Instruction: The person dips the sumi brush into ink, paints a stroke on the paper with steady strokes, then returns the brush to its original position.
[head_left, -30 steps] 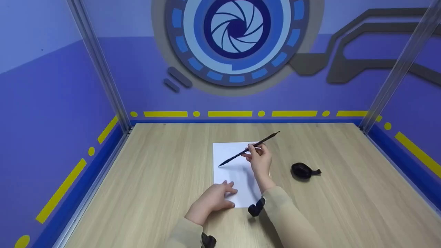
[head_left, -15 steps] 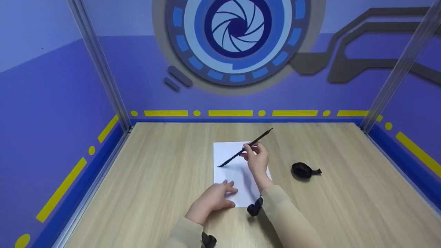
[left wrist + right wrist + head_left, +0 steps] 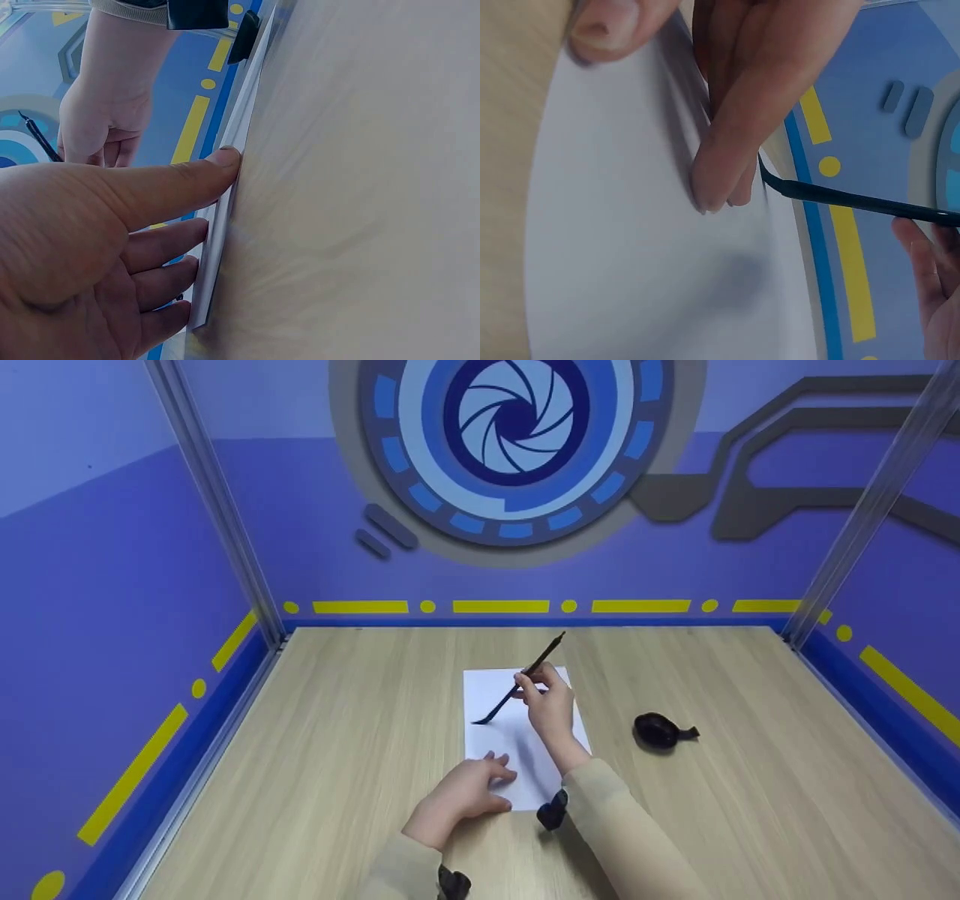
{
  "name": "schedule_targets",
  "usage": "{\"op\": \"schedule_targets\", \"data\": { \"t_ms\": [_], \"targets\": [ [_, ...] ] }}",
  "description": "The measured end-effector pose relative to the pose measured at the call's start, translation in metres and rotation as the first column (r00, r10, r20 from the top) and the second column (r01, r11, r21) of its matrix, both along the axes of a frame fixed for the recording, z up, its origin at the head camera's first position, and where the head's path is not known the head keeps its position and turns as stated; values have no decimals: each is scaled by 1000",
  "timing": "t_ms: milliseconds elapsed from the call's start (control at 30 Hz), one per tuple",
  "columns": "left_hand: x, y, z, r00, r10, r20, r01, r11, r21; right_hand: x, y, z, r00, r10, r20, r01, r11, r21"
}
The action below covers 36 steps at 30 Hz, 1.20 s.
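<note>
A dark, slim paintbrush [image 3: 545, 652] is pinched by my right hand [image 3: 551, 711], which hovers over a white sheet of paper [image 3: 482, 690]. The brush slants, handle up to the right, and its bristles bend against the sheet near its left edge. In the right wrist view the bent tip of the brush [image 3: 840, 198] touches the paper [image 3: 630, 225], beyond the fingers of the other hand. My left hand [image 3: 466, 789] rests with spread fingers on the lower left of the sheet. Its thumb [image 3: 187, 182] presses the near edge in the left wrist view.
A small black dish with a short handle [image 3: 657, 733] sits on the wooden table [image 3: 360, 720], right of the paper. Blue panels with yellow dashes [image 3: 500, 607] enclose the table at the back and both sides. Black devices [image 3: 553, 810] are strapped at both wrists.
My right hand has shifted slightly left, and the brush has become steeper. Its bristles went from straight to bent against the paper. My left hand and the dish stay in place.
</note>
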<state>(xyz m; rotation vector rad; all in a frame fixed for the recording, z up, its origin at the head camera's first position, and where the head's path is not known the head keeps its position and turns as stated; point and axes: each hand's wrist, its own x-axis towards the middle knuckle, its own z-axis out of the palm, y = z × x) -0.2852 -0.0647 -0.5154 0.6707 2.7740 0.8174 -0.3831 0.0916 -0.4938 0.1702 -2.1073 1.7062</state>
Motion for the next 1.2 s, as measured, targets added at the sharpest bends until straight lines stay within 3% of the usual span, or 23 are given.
{"op": "schedule_targets", "data": {
  "t_ms": [833,1200],
  "targets": [
    [1,0,1,1000,3,-4,-3,1000,6,2,9,6,996,32,-83,-24,995,95],
    [0,2,1,1000,19,24,-19,1000,6,1,14,7,998,15,-56,-8,992,127]
  ]
}}
